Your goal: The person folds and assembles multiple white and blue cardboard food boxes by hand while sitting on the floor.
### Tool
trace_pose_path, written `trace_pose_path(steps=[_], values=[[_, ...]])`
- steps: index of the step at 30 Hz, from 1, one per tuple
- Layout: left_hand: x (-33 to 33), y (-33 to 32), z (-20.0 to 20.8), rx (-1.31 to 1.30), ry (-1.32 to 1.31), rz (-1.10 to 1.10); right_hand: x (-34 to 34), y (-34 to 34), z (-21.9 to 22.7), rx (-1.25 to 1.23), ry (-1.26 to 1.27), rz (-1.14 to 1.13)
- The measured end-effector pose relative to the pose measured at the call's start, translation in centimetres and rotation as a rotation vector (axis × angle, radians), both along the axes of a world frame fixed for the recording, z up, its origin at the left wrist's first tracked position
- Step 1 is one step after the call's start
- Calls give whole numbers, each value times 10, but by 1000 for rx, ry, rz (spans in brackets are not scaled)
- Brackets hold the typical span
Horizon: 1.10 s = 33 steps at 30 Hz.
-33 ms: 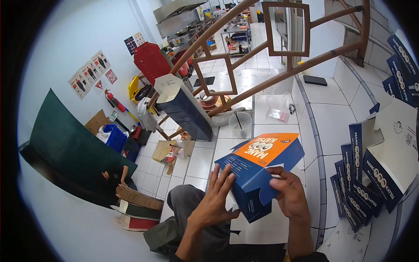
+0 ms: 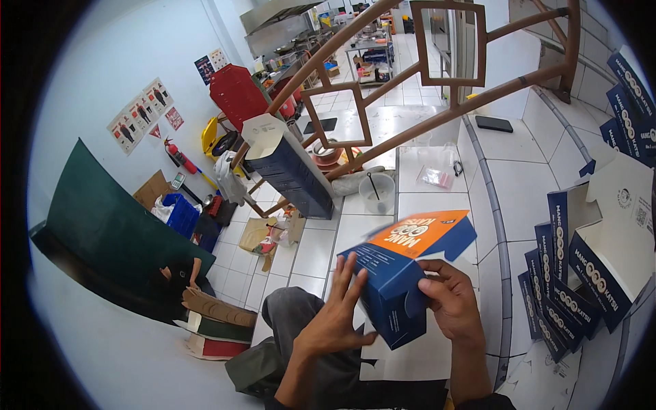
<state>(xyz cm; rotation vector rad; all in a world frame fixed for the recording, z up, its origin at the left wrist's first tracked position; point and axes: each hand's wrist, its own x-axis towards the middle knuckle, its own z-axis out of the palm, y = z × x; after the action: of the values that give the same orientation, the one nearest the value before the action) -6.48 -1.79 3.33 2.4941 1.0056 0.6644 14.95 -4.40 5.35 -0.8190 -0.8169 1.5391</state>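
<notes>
A blue and orange cardboard box [image 2: 393, 294], partly folded, is held tilted above my lap. My right hand [image 2: 452, 301] pinches a side flap at its near right edge between thumb and fingers. My left hand [image 2: 331, 318] has its fingers spread against the box's left side, while its thumb reaches toward the near end. Below the box lies a pale flat cardboard sheet [image 2: 403, 362] across my lap. Where the left fingertips curl behind the box edge is partly hidden.
Folded blue boxes [image 2: 557, 301] are stacked on the steps to the right, with a larger open one [image 2: 605, 273] beside them. Ahead stand a brown metal railing [image 2: 389, 154], a tall stack of nested boxes [image 2: 290, 174] and a clear plastic tub [image 2: 377, 193]. A black phone [image 2: 493, 124] lies on a step.
The box's orange top has tipped slightly and its far left edge is blurred. My right thumb has shifted a little left on the flap. My left hand has barely moved.
</notes>
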Motion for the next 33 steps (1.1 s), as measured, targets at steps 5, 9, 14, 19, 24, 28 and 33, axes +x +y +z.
trace_pose_path(steps=[5, 9, 14, 19, 24, 28, 33], values=[[14, -7, 10, -462, -669, -88, -17, 1, -8, 88, -29, -51], [36, -12, 8, -388, -818, 179, -32, -6, -2, 154, -134, -59], [39, -12, 6, -268, -755, 272, -26, -6, -9, 115, -423, -35], [47, -18, 4, -274, -775, 200, -38, -3, -6, 261, -252, -308], [41, -20, 5, -251, -650, 179, -36, 0, -3, 234, -282, -249], [33, -16, 10, -149, -418, 177, -30, 7, -2, 378, -498, -304], [35, -15, 12, -266, -497, 241, -30, 1, -3, 343, -552, -219]])
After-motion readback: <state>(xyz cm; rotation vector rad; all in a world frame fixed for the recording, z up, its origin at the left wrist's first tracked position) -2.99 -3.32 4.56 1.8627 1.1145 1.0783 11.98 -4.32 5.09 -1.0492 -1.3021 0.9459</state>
